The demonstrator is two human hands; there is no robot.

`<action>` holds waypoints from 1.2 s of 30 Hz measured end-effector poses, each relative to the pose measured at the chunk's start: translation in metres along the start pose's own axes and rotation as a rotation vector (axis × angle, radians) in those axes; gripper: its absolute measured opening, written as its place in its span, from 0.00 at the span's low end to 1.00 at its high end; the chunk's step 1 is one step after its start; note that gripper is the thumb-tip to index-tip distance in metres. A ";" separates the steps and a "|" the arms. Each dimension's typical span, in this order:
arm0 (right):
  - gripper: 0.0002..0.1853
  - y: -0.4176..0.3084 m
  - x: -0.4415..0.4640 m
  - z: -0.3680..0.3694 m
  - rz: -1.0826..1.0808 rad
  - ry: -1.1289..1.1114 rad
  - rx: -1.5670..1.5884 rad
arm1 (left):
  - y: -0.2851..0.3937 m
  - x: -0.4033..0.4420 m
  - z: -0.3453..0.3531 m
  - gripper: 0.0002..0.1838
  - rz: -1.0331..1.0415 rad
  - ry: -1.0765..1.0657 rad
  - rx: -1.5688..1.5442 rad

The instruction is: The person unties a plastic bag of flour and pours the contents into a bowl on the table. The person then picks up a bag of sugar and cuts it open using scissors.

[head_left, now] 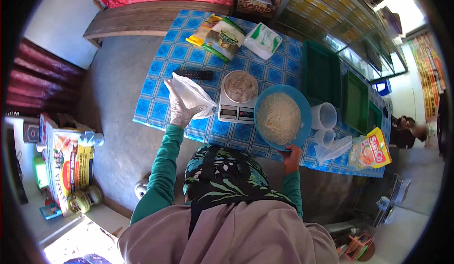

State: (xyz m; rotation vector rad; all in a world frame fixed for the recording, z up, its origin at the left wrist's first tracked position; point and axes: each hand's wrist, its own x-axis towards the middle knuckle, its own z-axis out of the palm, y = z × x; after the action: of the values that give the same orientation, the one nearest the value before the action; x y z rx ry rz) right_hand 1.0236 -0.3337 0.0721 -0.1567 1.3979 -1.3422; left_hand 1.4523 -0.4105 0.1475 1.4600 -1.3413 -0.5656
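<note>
Indoors, a person's white-covered left hand (184,111), thumb and fingers spread wide, grips a thin white plastic bag (191,92) beside a white digital kitchen scale (228,118); bare right-hand fingers (291,154) curl on a round blue plastic bowl (306,117) of pale powder (279,117) ahead of them.

From here I count, on the surface (156,93): one scale (229,113), one remote control (201,75), one blue basin (306,110), one white bowl (256,85), two translucent cups (326,115), at least two green trays (320,70).

Powder (279,117) hides the floor of the blue bowl (306,114); the scale display (230,113) is unreadably small.
</note>
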 end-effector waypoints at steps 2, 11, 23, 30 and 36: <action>0.17 0.011 0.002 -0.009 -0.024 0.044 0.023 | -0.025 0.004 0.014 0.73 0.027 0.001 -0.056; 0.20 0.005 -0.007 -0.002 0.046 0.033 -0.068 | -0.056 0.018 0.005 0.11 -0.236 0.087 0.027; 0.31 -0.021 -0.073 -0.019 -0.458 0.380 -0.358 | 0.162 0.104 0.097 0.12 0.039 -0.048 -0.707; 0.44 -0.148 -0.073 0.048 -0.976 -0.070 -0.789 | 0.290 0.090 0.166 0.11 -0.062 -0.621 -0.972; 0.59 -0.197 -0.042 0.007 -0.594 -0.704 -0.404 | 0.331 0.063 0.237 0.12 0.624 -0.770 -0.484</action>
State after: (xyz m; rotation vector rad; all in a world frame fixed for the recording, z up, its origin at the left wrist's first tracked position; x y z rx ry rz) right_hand 0.9331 -0.3748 0.2472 -1.2678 1.0120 -1.2536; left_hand 1.1212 -0.5045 0.3742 0.3664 -1.9573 -0.9885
